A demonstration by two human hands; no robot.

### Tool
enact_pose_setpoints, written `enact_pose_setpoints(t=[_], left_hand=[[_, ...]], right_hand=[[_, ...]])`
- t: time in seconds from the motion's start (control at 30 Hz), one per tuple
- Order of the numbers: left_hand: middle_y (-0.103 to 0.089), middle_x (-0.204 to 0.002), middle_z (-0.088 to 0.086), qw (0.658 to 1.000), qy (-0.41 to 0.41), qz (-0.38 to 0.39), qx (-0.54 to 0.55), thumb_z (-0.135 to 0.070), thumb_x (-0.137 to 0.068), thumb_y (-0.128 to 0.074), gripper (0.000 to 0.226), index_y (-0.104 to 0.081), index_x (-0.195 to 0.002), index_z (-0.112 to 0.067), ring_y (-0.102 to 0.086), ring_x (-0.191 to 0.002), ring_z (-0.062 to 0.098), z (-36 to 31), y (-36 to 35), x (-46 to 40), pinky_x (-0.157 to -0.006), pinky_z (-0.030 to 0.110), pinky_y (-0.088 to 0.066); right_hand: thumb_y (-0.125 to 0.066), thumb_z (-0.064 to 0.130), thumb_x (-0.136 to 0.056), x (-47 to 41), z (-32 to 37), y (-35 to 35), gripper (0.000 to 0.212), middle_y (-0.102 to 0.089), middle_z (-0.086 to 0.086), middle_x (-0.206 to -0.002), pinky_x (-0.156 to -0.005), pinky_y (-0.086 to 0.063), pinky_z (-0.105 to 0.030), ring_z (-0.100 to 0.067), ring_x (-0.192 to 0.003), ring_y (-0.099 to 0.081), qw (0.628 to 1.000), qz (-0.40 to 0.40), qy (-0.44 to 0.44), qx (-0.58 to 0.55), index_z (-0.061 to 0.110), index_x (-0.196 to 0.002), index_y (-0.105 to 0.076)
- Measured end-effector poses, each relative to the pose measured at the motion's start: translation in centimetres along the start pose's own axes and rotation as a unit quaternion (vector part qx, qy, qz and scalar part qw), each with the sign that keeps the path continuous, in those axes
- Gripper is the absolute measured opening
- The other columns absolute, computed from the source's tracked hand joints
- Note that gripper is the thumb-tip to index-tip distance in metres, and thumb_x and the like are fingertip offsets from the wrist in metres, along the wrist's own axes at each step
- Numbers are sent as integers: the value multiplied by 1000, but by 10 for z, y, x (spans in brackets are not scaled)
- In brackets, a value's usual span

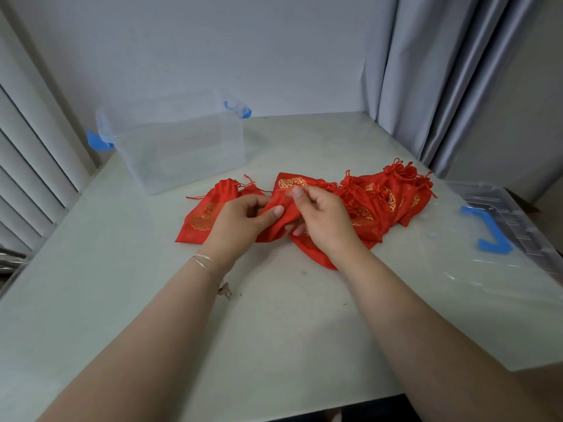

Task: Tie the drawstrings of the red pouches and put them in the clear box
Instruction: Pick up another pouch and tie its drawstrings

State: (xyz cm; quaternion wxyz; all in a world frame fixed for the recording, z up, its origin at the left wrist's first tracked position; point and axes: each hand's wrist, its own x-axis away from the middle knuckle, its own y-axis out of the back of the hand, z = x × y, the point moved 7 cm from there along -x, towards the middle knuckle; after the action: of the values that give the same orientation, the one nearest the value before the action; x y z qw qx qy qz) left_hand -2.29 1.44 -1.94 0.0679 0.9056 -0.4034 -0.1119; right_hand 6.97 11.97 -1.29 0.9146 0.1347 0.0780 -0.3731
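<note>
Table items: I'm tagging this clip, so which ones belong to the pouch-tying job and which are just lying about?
Job:
red pouch held by left hand and right hand
pouch at left
pouch pile
clear box, no pouches inside

Lying about:
clear lid
curtain

Soft, even indoor light, fairly bright.
Faint shadows lie under the forearms on the table (122,300); wide-angle bending curves the edges; detail looks slightly soft throughout.
</note>
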Motion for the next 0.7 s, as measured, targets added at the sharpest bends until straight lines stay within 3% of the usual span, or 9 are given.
enact_pose_setpoints(t=[0.13, 0.23, 0.33, 0.4, 0.47, 0.57, 0.7], left_hand=[[-67, -86, 6, 998, 49, 41, 22, -18, -86, -67, 15, -67, -101, -15, -62, -74, 13, 11, -4, -1, -66, 20, -52], [-68, -81, 5, 993, 107, 40, 35, -38, -86, -63, 27, -62, -96, -13, -64, -75, 18, 19, -10, 2, -79, 41, -56], [-56, -74, 10, 995, 96, -4, -22, -69, -78, -53, 67, -54, -81, -2, -58, -70, 22, 18, -4, -1, -75, 50, -58], [-54, -77, 13, 995, 100, 11, -9, -81, -72, -45, 90, -56, -85, 7, -56, -71, 25, 17, -4, 0, -75, 50, -57], [-61, -79, 17, 993, 110, 37, 26, -72, -75, -46, 84, -61, -90, 10, -60, -75, 27, 15, -9, 2, -79, 44, -57], [-70, -89, 16, 988, 97, 62, 99, -49, -81, -55, 49, -72, -97, -6, -63, -79, 19, 9, -14, 4, -79, 35, -56], [-72, -91, 1, 986, 53, 55, 151, -19, -93, -55, 23, -70, -106, -8, -64, -81, 12, 3, -10, 2, -76, 25, -52]], right_hand=[[-45, 25, -100, -1, 4, 11, 26, -63, 18, -56, -45, -44, -18, -4, -43, -56, 999, -32, 23, 10, 18, -90, -68], [-48, 22, -99, 0, 4, 10, 23, -63, 16, -55, -46, -48, -18, -4, -43, -56, 999, -28, 17, -27, 20, -88, -67], [-54, 15, -95, 1, 5, 7, 15, -62, 8, -55, -47, -51, -19, -7, -47, -60, 997, -22, 15, -77, 18, -87, -66], [-57, 11, -93, 2, 8, 6, 12, -63, 7, -56, -49, -52, -20, -9, -48, -61, 995, -12, 17, -98, 17, -87, -65], [-57, 7, -92, 3, 9, 5, 13, -65, 6, -62, -50, -53, -21, -8, -51, -63, 994, 0, 14, -113, 18, -87, -64], [-56, 8, -93, 4, 10, 4, 11, -69, 0, -74, -50, -53, -21, -7, -58, -66, 992, 5, 9, -122, 17, -87, -60], [-46, 15, -99, 5, 11, 6, 18, -70, 7, -64, -51, -55, -22, -9, -54, -65, 990, -2, -10, -141, 15, -86, -57]])
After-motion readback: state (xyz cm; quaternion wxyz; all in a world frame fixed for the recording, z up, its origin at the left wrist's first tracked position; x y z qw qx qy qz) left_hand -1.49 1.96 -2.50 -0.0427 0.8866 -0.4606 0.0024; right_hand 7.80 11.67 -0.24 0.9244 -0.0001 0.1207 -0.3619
